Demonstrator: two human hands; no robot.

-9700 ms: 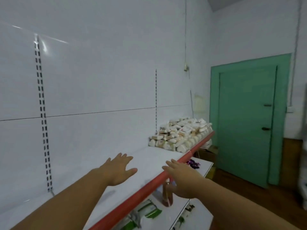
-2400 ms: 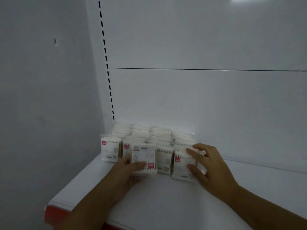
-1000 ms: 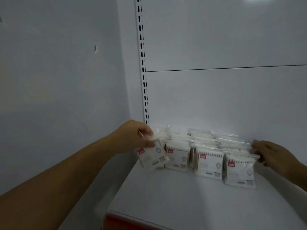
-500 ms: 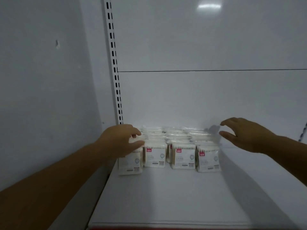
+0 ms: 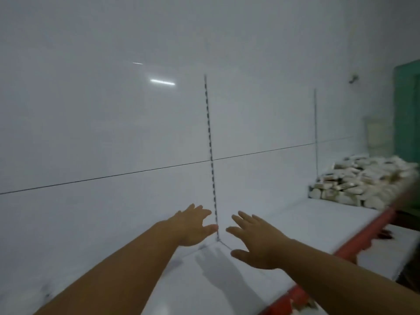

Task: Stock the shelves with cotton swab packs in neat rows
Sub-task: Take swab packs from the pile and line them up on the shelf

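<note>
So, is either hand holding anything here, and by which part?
Nothing is held. The left hand and right hand are open, fingers spread, above the shelf; the pile of cotton swab packs lies apart, further right.

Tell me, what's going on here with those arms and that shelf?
A person is stocking a long white shelf with a red front edge. The left hand and the right hand are both empty, fingers spread, held out above its near part. A loose heap of white cotton swab packs lies at its far right end, untouched.
</note>
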